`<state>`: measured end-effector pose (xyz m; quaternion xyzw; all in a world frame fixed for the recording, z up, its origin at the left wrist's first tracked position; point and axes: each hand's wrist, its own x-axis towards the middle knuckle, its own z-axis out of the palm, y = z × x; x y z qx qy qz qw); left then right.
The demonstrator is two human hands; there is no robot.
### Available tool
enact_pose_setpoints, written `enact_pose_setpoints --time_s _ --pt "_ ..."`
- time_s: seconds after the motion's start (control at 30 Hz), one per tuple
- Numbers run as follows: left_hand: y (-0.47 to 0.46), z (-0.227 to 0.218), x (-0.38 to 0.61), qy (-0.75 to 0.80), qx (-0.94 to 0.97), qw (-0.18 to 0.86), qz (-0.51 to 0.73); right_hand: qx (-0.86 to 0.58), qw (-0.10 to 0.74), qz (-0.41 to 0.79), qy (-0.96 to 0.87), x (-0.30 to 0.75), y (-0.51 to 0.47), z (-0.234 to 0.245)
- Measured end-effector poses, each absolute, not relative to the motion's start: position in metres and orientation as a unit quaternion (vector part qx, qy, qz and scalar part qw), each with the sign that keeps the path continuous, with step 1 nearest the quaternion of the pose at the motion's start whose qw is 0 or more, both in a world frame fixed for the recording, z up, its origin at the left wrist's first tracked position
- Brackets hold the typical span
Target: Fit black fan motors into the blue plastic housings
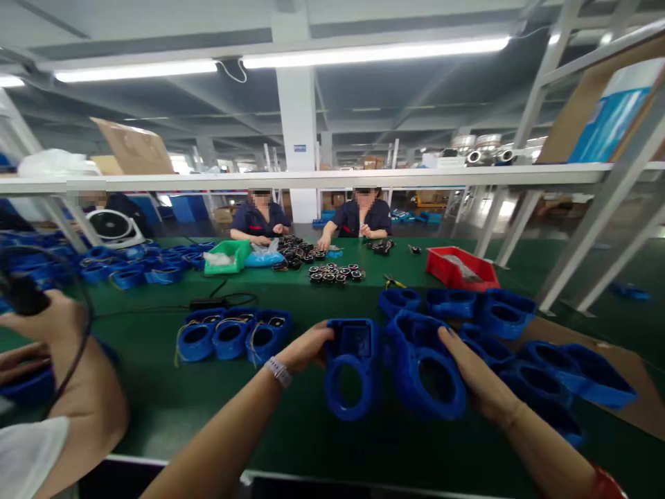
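My left hand point(307, 348), with a pale watch band at the wrist, grips the upper left side of a blue plastic housing point(354, 355). That part has a square recess above a round opening. In my right hand point(475, 374) is a second blue plastic housing point(414, 350), held by its right side and tilted. The two parts are side by side over the green table point(208, 409). More blue housings point(503, 312) lie close behind and to the right of my right hand. Left of my left hand sit three blue housings with wires point(228, 338).
A red bin point(462, 277), a green bin point(236, 253), pliers point(395, 281) and small black wired parts point(335, 274) are farther back. Two people sit opposite. At left, a co-worker's hand point(59, 322) holds a black tool point(25, 294). A white shelf point(332, 180) spans overhead.
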<state>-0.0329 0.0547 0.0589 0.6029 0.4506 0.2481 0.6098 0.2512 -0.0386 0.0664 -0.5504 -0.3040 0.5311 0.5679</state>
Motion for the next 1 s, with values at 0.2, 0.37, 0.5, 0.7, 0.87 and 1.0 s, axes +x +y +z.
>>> enact_pose_setpoints --time_s 0.2,0.37,0.5,0.7,0.87,1.0 --pt "0.049 -0.001 -0.095 0.519 0.547 0.613 0.236 -0.670 0.438 0.532 -0.275 0.191 -0.039 0.010" --pt "0.057 -0.006 -0.105 0.542 0.615 0.516 0.249 -0.671 0.446 0.503 -0.313 0.173 -0.025 -0.012" --pt "0.053 0.000 -0.117 0.543 0.691 0.393 0.271 -0.690 0.429 0.449 -0.372 0.155 -0.010 -0.024" --pt "0.044 -0.010 -0.138 0.543 0.778 0.240 0.207 -0.700 0.338 0.395 -0.490 0.121 0.010 -0.034" --pt "0.049 -0.015 -0.163 0.500 0.840 0.064 0.200 -0.704 0.325 0.071 -0.627 0.144 0.016 -0.019" --pt "0.067 -0.014 -0.187 0.549 0.814 -0.037 0.187 -0.775 0.207 -0.059 -0.594 0.188 0.018 -0.023"
